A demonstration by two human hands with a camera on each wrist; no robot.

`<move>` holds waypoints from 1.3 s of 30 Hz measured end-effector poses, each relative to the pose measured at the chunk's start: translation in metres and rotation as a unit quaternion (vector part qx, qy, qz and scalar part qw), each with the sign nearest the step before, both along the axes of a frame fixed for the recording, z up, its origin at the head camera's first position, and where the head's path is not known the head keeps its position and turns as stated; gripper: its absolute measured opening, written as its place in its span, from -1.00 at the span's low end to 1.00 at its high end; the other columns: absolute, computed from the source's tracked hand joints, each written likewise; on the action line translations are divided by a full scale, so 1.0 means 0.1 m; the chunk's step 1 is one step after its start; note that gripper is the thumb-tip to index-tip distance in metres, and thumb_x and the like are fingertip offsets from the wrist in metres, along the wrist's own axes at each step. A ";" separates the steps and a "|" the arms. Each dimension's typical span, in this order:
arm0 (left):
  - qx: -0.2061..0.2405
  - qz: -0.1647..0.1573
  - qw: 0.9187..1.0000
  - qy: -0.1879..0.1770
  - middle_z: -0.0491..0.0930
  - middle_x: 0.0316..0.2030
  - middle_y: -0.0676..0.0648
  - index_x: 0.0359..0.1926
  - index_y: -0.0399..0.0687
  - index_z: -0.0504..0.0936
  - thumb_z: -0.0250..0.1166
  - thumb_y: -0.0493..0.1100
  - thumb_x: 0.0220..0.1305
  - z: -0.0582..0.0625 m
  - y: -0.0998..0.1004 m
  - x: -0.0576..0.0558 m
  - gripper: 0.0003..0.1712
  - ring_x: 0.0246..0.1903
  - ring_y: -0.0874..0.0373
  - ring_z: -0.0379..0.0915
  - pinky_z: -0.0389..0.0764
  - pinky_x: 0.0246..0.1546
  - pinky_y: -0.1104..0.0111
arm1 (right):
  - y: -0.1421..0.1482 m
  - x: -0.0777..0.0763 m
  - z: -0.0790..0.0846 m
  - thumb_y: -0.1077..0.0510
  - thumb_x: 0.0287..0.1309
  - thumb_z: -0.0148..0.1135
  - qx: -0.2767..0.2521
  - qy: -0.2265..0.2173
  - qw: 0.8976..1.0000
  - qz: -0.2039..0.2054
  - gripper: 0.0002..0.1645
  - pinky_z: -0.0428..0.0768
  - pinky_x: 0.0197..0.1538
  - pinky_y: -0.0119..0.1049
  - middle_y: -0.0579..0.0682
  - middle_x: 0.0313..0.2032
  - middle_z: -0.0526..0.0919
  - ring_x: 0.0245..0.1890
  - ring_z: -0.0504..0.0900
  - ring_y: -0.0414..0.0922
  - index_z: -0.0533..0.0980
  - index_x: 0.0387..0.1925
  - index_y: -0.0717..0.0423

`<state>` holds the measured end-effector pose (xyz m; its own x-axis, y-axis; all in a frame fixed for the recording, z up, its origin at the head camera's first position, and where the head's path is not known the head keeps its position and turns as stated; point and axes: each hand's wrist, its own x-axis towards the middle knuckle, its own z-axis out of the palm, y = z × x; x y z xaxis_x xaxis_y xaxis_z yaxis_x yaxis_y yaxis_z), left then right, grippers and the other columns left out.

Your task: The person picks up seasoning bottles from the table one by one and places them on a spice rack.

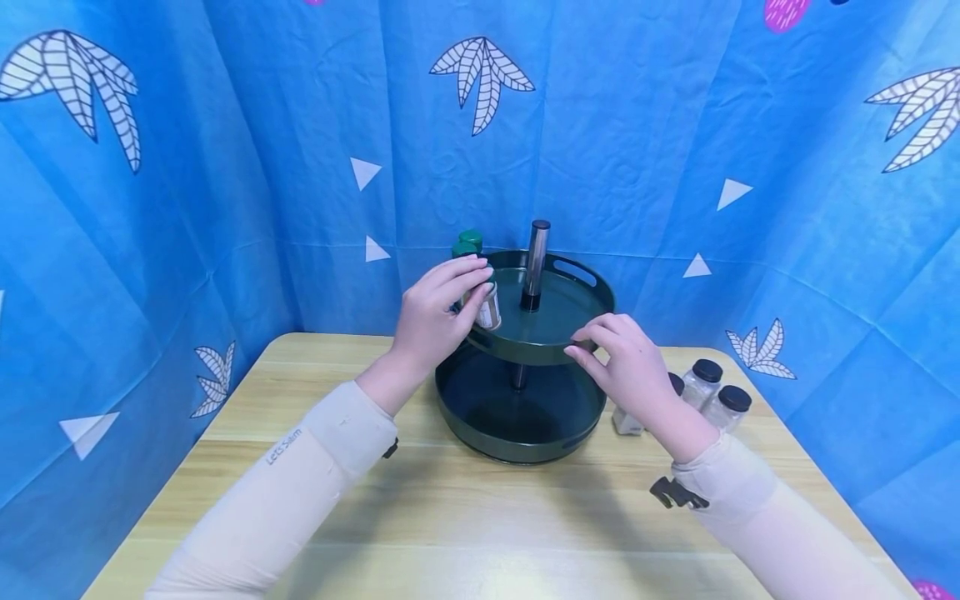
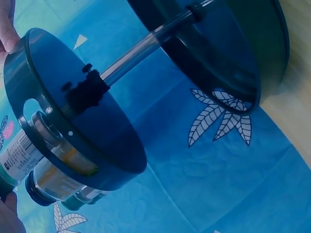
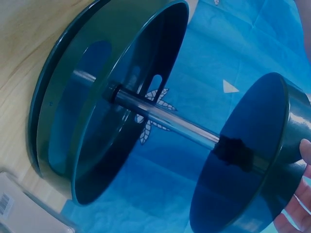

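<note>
A two-tier dark green tray stand stands on the table, with its upper tray (image 1: 570, 312) and wider lower tray (image 1: 517, 446) on one metal post (image 1: 537, 258). On the left side of the upper tray, my left hand (image 1: 438, 308) holds a spice jar (image 1: 489, 310) by its top, fingers and thumb bent around it. That jar (image 2: 22, 155) shows a white label and green cap in the left wrist view. Behind it are more green-capped jars (image 1: 470, 240), partly hidden by the hand. My right hand (image 1: 622, 362) grips the upper tray's front right rim between thumb and fingers.
Several black-capped clear jars (image 1: 702, 382) stand on the table at the right, partly behind my right forearm. A blue patterned cloth (image 1: 637, 150) hangs around the back and sides of the wooden table (image 1: 480, 525).
</note>
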<state>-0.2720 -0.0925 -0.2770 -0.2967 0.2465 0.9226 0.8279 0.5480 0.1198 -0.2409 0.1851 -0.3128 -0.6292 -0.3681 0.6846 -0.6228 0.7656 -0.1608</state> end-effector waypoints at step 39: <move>-0.068 0.096 0.982 -0.148 0.69 0.04 -0.06 0.01 -0.11 0.75 0.41 -0.21 0.28 0.10 0.15 0.16 -0.72 0.12 0.03 0.55 0.54 0.18 0.22 | 0.01 0.00 -0.02 0.10 0.05 0.54 0.000 0.006 1.000 0.001 -0.75 0.62 -0.14 -0.10 0.00 -0.23 0.66 -0.14 0.56 0.00 0.69 -0.23 0.06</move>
<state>-0.2559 -0.0778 -0.2673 -0.6007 0.2736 0.7512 0.6469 0.7185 0.2556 -0.2408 0.1861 -0.3146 -0.6207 -0.3691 0.6917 -0.6262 0.7642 -0.1542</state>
